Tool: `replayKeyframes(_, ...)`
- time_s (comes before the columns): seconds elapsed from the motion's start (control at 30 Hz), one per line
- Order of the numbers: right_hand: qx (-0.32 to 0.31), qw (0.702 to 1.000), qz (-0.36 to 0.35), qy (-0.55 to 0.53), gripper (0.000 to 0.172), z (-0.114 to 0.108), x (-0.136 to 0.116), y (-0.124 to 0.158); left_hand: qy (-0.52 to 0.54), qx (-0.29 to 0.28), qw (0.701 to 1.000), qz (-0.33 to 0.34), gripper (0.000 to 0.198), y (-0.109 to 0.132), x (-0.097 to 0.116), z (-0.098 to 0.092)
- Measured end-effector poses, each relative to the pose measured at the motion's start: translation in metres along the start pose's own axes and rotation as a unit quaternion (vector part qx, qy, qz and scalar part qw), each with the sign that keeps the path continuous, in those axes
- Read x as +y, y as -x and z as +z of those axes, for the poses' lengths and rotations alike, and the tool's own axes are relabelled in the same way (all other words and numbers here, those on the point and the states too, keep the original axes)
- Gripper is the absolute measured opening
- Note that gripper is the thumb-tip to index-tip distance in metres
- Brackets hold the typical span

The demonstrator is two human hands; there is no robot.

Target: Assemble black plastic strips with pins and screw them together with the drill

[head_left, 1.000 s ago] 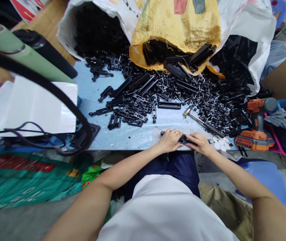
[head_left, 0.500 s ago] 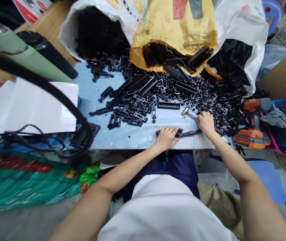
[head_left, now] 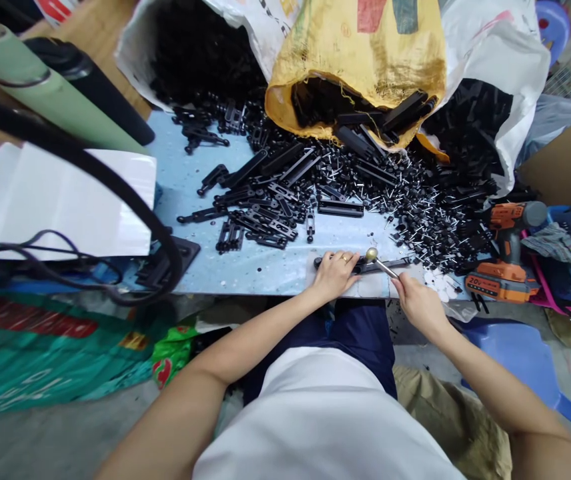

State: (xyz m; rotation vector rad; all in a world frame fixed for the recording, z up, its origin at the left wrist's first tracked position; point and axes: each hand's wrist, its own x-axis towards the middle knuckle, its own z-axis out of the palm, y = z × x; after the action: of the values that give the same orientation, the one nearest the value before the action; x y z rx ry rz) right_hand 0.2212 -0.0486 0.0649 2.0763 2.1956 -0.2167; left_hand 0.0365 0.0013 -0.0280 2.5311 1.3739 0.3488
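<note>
Near the table's front edge, my left hand (head_left: pixel 336 275) presses on a long black plastic part (head_left: pixel 394 264), its fingers closed round the left portion. My right hand (head_left: pixel 421 303) grips a small hammer (head_left: pixel 386 268) by its metal handle. The hammer's brassy, rounded head is over the black part, just right of my left fingers; whether it touches cannot be made out. Behind the hands lies a black slotted bar (head_left: pixel 340 208), with a pile of black link-shaped parts (head_left: pixel 265 217) to the left.
Many small pins and black pieces (head_left: pixel 410 200) spread across the right of the blue table (head_left: pixel 195 267). Open sacks, including a yellow one (head_left: pixel 360 60), stand behind. An orange cordless drill (head_left: pixel 505 253) sits at right; white papers (head_left: pixel 65 200) and a green bottle (head_left: pixel 55 93) at left.
My right hand has moved nearer with the hammer, bringing its head from the table behind to over the black part. My left hand stays on the part.
</note>
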Motion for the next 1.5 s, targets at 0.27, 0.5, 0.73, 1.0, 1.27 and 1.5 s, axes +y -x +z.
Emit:
replayKeyframes(0.27,0.152,0.985,0.067,0.041,0.05,-0.012,0.045,-0.061,-0.096,0.025,0.993,0.059,0.047,0.01,-0.01,0.0)
replayKeyframes(0.5,0.15,0.936,-0.299,0.107,0.065,0.05,0.032,-0.09,-0.137,-0.015,0.985,0.1,0.051,-0.002,-0.021,-0.008)
replayKeyframes(0.73,0.105,0.882,-0.455,-0.066,0.068,0.007,0.028,-0.055,0.045,0.101,0.976,0.188,0.061,0.012,-0.016,-0.05)
replayKeyframes(1.0,0.21,0.776,-0.364,-0.471,0.073,0.049,-0.037,0.003,0.394,0.239,0.857,0.23,0.074,0.043,0.06,-0.058)
replayKeyframes(1.27,0.118,0.928,-0.241,-0.258,0.037,0.036,-0.023,-0.147,0.045,0.205,0.97,0.123,0.08,-0.017,0.012,0.004)
replayKeyframes(1.5,0.033,0.94,-0.333,-0.07,0.035,-0.013,-0.016,-0.222,-0.1,0.044,0.993,0.034,0.062,-0.081,-0.036,-0.012)
